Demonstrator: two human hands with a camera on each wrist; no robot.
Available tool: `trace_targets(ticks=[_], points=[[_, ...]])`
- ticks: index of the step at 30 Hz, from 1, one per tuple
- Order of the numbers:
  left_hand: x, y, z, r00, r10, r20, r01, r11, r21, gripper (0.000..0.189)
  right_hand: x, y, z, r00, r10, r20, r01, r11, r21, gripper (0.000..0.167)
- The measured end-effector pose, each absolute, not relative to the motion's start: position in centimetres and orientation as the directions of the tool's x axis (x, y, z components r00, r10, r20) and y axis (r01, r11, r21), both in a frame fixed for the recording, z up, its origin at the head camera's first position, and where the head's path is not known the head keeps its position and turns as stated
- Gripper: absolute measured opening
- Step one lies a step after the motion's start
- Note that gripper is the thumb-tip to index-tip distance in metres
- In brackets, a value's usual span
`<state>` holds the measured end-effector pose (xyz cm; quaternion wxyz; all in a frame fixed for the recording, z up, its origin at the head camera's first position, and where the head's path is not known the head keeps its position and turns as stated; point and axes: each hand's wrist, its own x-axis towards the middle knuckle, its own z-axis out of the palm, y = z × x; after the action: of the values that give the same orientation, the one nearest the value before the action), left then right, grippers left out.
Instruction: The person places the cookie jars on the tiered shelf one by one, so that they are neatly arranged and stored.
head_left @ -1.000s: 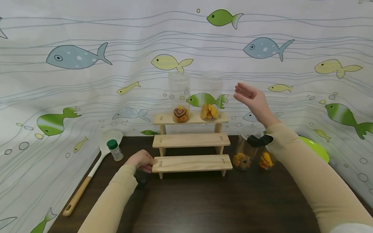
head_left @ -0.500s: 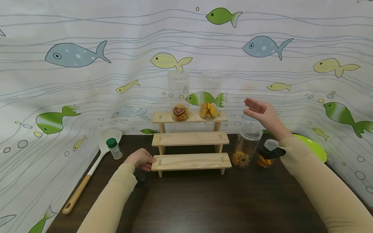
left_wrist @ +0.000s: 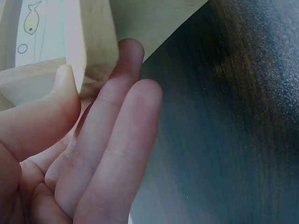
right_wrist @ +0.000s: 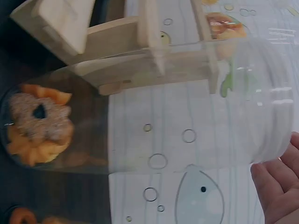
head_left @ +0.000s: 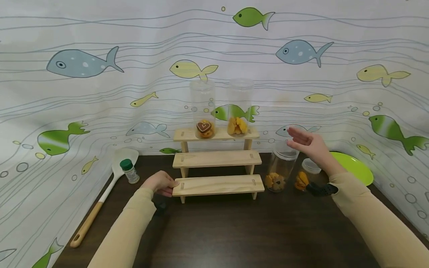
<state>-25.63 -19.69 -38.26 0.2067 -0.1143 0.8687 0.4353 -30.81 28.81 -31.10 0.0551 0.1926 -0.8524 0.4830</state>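
A three-tier wooden display shelf [head_left: 218, 185] stands at the middle of the table. My left hand [head_left: 160, 183] pinches the left end of its lowest board, thumb on top and fingers beneath; the left wrist view shows the thumb [left_wrist: 51, 112] at the board's corner. Right of the shelf is a tall clear jar [head_left: 280, 167] with cookies in its bottom. My right hand [head_left: 310, 145] is beside the jar's lid, fingers loosely bent and holding nothing. In the right wrist view its fingers [right_wrist: 271, 179] come right up to the lid [right_wrist: 268, 102].
On the top tier stand two clear jars, one with a heart cookie [head_left: 204, 127], one with yellow snacks [head_left: 237, 125]. A smaller jar [head_left: 303, 180] and a green plate [head_left: 355, 167] are at right. A long-handled spatula [head_left: 94, 212] and a green-capped shaker [head_left: 130, 171] lie left.
My right hand has moved down and right, from near the top-tier jars to the tall jar's lid beside the shelf. My left hand stays on the lowest board.
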Motion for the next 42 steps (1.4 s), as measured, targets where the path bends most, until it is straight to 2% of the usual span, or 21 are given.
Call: trace_targets(ticks=[8, 19, 29, 42], points=[[-25.6, -20.0, -38.4, -0.885, -0.012, -0.465, -0.381, 0.593, 0.709, 0.029, -30.3, 29.1, -33.0, -0.895, -0.338, 0.291, -0.423, 0.436, -0.795, 0.06], [-25.6, -20.1, -38.4, -0.886, -0.013, -0.464, -0.381, 0.591, 0.711, 0.03, -29.7, 28.9, -33.8, -0.905, -0.298, 0.304, -0.414, 0.449, -0.792, 0.059], [-25.5, -19.9, -38.4, -0.884, -0.014, -0.467, -0.384, 0.591, 0.71, 0.03, -29.8, 29.1, -34.6, -0.902, -0.317, 0.294, -0.407, 0.392, -0.825, 0.066], [-25.5, -19.8, -38.3, -0.888, -0.003, -0.459, -0.374, 0.587, 0.719, 0.03, -29.5, 29.4, -35.1, -0.918, -0.297, 0.261, -0.372, 0.421, -0.827, 0.067]])
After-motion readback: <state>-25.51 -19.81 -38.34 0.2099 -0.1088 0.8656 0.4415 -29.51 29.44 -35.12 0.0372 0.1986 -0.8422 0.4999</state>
